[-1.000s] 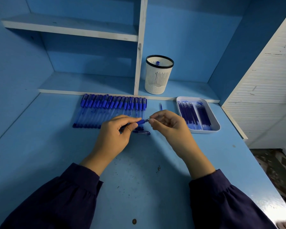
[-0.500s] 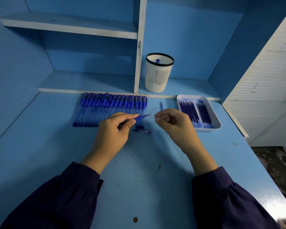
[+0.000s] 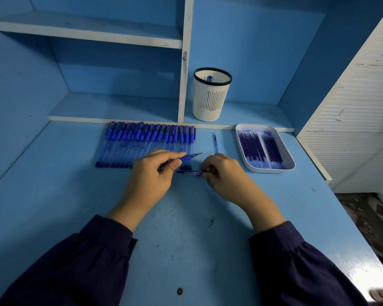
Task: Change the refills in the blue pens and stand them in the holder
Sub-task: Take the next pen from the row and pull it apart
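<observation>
My left hand (image 3: 152, 173) grips a blue pen (image 3: 189, 156) with its bare tip pointing right. Just below it a clear pen cap (image 3: 188, 172) lies on the desk, and my right hand (image 3: 222, 173) pinches the cap's right end with curled fingers. A small blue piece (image 3: 185, 167) lies between pen and cap. A row of several capped blue pens (image 3: 146, 141) lies behind my left hand. The white slotted holder (image 3: 210, 102) stands on the low shelf with one pen (image 3: 209, 78) in it. A white tray (image 3: 284, 151) at the right holds several refills (image 3: 252, 149).
One loose refill (image 3: 215, 142) lies between the pen row and the tray. A white upright divider (image 3: 185, 62) stands just left of the holder. A white slatted panel (image 3: 352, 107) borders the desk on the right, where the desk edge drops to the floor.
My right hand left the pen's tip and dropped down to the cap on the desk. My left hand stayed in place with the pen.
</observation>
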{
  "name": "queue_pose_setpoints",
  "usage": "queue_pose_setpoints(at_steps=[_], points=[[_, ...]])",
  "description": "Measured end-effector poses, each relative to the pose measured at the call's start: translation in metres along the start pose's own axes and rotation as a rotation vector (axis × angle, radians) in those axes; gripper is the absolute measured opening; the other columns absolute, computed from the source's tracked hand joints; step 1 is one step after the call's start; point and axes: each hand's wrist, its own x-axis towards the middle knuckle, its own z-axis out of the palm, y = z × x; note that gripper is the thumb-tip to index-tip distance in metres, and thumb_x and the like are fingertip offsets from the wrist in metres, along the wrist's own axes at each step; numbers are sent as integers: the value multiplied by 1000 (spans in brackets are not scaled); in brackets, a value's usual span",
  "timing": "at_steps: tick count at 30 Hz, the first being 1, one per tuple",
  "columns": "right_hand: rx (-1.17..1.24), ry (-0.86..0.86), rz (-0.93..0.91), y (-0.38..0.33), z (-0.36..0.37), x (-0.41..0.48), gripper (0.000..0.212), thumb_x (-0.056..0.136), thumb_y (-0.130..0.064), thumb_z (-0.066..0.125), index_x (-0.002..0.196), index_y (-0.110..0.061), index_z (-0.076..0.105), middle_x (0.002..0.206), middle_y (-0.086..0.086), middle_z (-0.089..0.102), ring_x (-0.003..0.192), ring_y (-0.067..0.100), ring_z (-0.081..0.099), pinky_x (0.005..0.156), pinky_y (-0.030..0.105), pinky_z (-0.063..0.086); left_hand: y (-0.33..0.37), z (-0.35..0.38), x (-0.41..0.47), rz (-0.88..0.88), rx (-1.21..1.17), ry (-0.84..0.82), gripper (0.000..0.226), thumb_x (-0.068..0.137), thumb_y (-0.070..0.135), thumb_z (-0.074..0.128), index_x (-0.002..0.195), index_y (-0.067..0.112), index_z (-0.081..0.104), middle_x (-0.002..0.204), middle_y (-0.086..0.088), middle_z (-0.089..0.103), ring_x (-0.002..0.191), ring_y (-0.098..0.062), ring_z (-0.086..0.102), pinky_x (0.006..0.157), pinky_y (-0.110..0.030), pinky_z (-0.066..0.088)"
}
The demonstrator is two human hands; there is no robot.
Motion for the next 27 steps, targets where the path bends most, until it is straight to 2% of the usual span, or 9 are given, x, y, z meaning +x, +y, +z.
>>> queue_pose_setpoints(at_steps=[4, 7, 10, 12, 16, 18, 20, 24, 27], points=[[36, 32, 46, 4, -2, 0, 18, 89, -2, 60, 105, -4, 68, 98, 9, 61, 78, 11, 47, 69, 4, 32, -1, 0, 0, -1, 5, -10, 21, 90, 12, 68, 111, 16, 73, 101, 5, 72, 92, -5, 66, 79, -17, 53], [90, 117, 78, 6, -6, -1, 21, 91, -3, 59, 108, -7, 69, 98, 7, 64, 78, 11, 52, 71, -2, 34, -2, 0, 0, 4, 6, -15, 21, 90, 13, 68, 111, 17, 74, 100, 6, 72, 92, -5, 66, 79, -16, 53], [342, 186, 109, -1, -10, -3, 22, 91, -6, 63, 110, -12, 69, 92, 1, 67, 83, 14, 61, 80, 10, 46, -2, 0, 0, 18, 17, -16, 21, 90, 13, 68, 110, 16, 74, 99, 8, 71, 90, -5, 65, 78, -15, 53], [485, 194, 101, -8, -10, -3, 20, 88, -6, 67, 107, -12, 69, 87, -1, 68, 81, 12, 62, 80, 17, 51, -2, 1, 1, 37, 26, -19, 20, 90, 13, 68, 109, 14, 74, 98, 8, 71, 89, -4, 65, 76, -15, 53], [509, 260, 61, -14, -5, -1, 4, 86, -5, 69, 90, -6, 71, 72, -5, 65, 66, 5, 58, 67, 15, 46, -1, 2, 2, 74, 11, -20, 20, 89, 10, 69, 108, 11, 74, 96, 9, 70, 90, 0, 65, 78, -14, 52], [547, 275, 64, -13, -7, -1, 2, 86, -5, 69, 88, -6, 70, 73, 1, 66, 68, 9, 58, 69, 20, 48, 0, 2, 2, 70, -1, -15, 20, 89, 10, 68, 108, 11, 74, 97, 10, 69, 90, -1, 65, 77, -16, 53], [650, 303, 79, -11, -12, -1, 4, 88, -4, 67, 89, -6, 69, 77, 9, 67, 72, 14, 61, 72, 25, 51, 1, 1, 1, 51, -17, -9, 20, 90, 14, 67, 109, 12, 74, 98, 11, 70, 88, -5, 66, 75, -20, 54], [1045, 473, 144, -14, -21, -2, 13, 93, 2, 56, 103, -5, 63, 86, 14, 72, 79, 20, 68, 77, 27, 55, 2, 2, 0, 33, -27, 7, 21, 90, 16, 67, 111, 15, 73, 96, 10, 70, 85, -8, 66, 72, -24, 55], [1119, 571, 137, -16, -21, -3, 26, 92, 4, 57, 115, -9, 60, 88, 13, 71, 81, 17, 67, 80, 25, 53, 4, 6, -3, 41, -13, 13, 21, 90, 13, 69, 111, 14, 73, 90, 8, 70, 79, -13, 65, 67, -28, 53]])
